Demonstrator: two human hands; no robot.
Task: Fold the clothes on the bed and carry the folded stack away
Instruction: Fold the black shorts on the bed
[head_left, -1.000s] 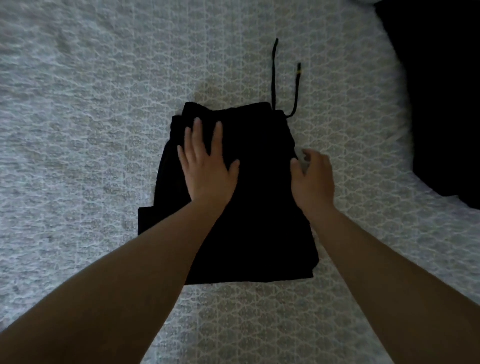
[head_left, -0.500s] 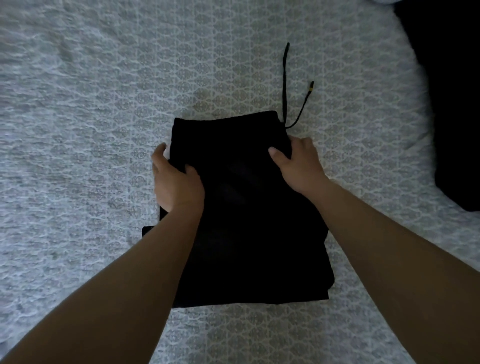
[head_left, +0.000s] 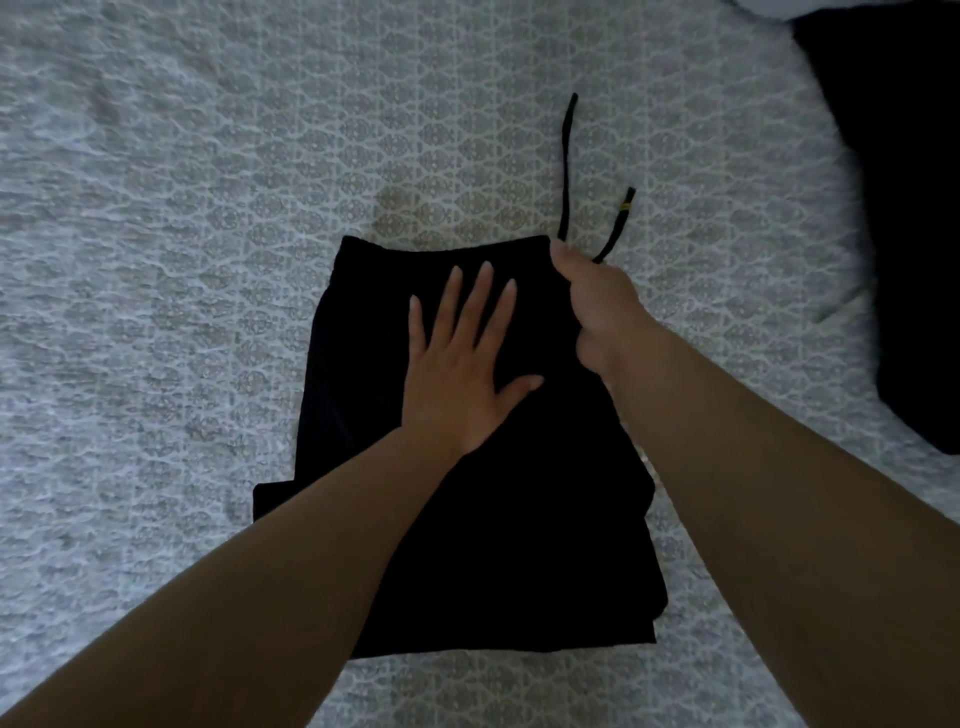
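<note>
Head view shows the folded black garment (head_left: 467, 519) mid-bed (head_left: 156, 260), left hand (head_left: 460, 364) pressing flat and spread, right hand (head_left: 597, 301) gripping its one-o'clock corner by the drawstring (head_left: 567, 166), which could snag and undo the fold; right fingertips and the dark heap (head_left: 904, 208) at three o'clock stay unreadable.

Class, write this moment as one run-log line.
left hand: flat on folded black garment | right hand: gripping its drawstring corner | garment: on bed

Left hand (head_left: 457, 384) flat on folded garment (head_left: 519, 545); right hand (head_left: 597, 306) pinching drawstring (head_left: 567, 171).
</note>
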